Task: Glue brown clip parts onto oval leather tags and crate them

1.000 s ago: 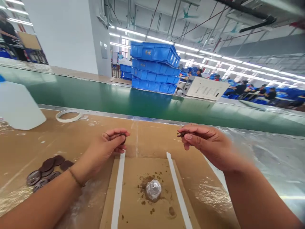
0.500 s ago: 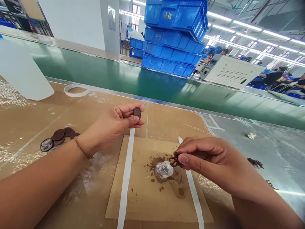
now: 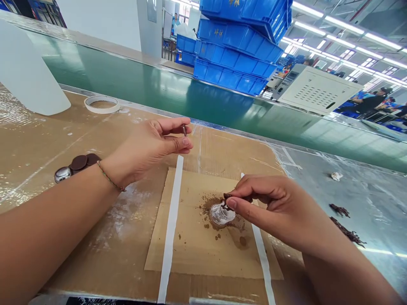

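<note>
My left hand [image 3: 168, 137] pinches a small dark brown disc [image 3: 185, 130], seen edge-on, above the far edge of a taped cardboard sheet [image 3: 193, 250]. Between thumb and forefinger of my right hand [image 3: 263, 197] is a small dark brown branching piece [image 3: 226, 202]. That piece is at a white blob of paste [image 3: 219, 214] on a round clear base, and whether they touch is hard to tell. Brown specks surround the paste. Beyond my left forearm lie several dark brown discs [image 3: 79, 162] beside a shiny round piece [image 3: 62, 174].
A tape roll [image 3: 101, 104] and a white container [image 3: 34, 76] stand at the left. Dark branching pieces [image 3: 348, 232] and a whitish lump [image 3: 336, 176] lie right. Behind are a green belt [image 3: 136, 80], stacked blue crates [image 3: 232, 55] and a beige metal box [image 3: 318, 89]. People sit farther back.
The view has shifted. My left hand has turned its disc edge-on. My right hand has moved left, bringing the dark piece over the white paste.
</note>
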A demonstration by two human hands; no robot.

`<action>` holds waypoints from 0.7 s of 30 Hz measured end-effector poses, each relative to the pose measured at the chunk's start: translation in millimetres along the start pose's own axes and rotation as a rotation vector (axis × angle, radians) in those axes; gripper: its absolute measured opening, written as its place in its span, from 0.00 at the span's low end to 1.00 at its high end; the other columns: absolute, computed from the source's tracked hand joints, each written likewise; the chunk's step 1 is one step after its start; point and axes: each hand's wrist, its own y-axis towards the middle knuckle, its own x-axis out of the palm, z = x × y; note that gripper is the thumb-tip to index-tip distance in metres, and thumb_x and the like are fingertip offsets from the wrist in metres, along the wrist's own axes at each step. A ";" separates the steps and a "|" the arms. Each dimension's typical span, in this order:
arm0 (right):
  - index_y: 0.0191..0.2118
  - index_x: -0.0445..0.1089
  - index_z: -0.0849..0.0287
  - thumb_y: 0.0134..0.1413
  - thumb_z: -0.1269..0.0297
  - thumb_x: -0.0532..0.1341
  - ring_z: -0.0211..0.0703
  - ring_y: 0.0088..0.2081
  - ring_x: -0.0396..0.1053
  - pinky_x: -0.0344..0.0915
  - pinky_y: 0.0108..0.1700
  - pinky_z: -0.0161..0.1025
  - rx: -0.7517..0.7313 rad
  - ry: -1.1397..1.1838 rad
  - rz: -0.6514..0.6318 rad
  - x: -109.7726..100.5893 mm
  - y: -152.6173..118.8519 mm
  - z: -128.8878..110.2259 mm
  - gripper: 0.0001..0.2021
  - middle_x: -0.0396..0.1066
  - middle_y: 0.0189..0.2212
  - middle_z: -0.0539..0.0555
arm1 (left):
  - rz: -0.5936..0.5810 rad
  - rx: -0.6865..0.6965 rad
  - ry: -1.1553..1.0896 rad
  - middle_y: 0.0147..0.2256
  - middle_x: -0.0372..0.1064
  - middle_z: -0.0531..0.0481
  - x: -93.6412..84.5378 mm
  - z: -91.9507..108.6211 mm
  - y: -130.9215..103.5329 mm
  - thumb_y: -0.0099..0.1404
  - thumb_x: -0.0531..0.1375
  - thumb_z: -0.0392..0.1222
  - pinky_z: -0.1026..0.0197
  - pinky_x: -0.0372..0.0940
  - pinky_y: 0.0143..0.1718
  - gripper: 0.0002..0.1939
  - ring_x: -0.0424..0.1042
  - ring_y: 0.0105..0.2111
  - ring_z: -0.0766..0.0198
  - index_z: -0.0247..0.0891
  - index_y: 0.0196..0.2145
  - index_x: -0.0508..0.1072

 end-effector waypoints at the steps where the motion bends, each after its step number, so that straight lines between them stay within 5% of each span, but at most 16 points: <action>1: 0.31 0.79 0.52 0.58 0.62 0.66 0.33 0.27 0.71 0.64 0.27 0.30 -0.008 -0.006 0.000 -0.1 0.2 0.0 0.06 0.75 0.26 0.47 | -0.004 0.005 0.006 0.43 0.70 0.49 0.4 0.4 0.0 0.56 0.69 0.33 0.61 0.72 0.45 0.20 0.70 0.38 0.68 0.34 0.48 0.78; 21: 0.29 0.77 0.53 0.57 0.65 0.65 0.33 0.25 0.68 0.61 0.26 0.32 -0.030 -0.063 0.013 -1.1 -1.6 2.4 0.06 0.72 0.24 0.46 | 0.069 0.001 0.025 0.41 0.70 0.49 4.5 5.9 -1.5 0.59 0.66 0.30 0.61 0.72 0.43 0.18 0.70 0.36 0.69 0.33 0.48 0.77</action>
